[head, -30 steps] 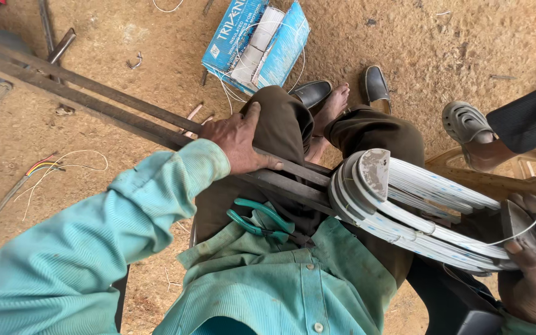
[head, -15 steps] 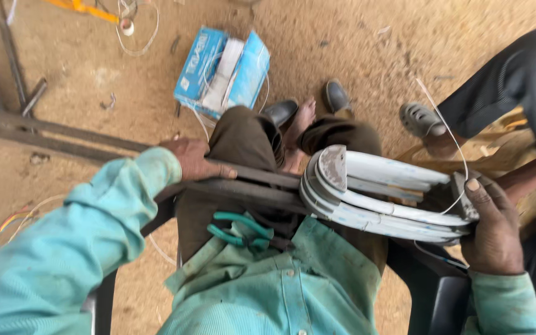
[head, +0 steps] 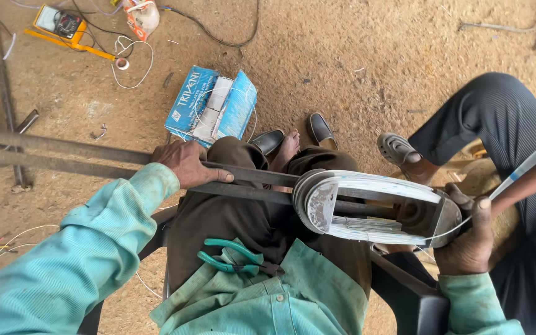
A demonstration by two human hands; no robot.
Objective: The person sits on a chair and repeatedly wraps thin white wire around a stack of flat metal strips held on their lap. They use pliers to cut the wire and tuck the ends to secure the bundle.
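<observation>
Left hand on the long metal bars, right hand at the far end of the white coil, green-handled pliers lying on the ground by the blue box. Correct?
Not quite. In the head view the green-handled pliers lie on the person's lap, not on the ground by the blue box. Left hand on the metal bars and right hand at the white coil's far end are correct.

The long dark metal bars (head: 94,158) look dull and rough under the left hand (head: 186,164), the white oval coil of smooth, faintly glossy plastic-coated wire (head: 373,208) contrasts with the teal-handled pliers (head: 234,257) lying on matt woven green cloth shirt (head: 268,298).
</observation>
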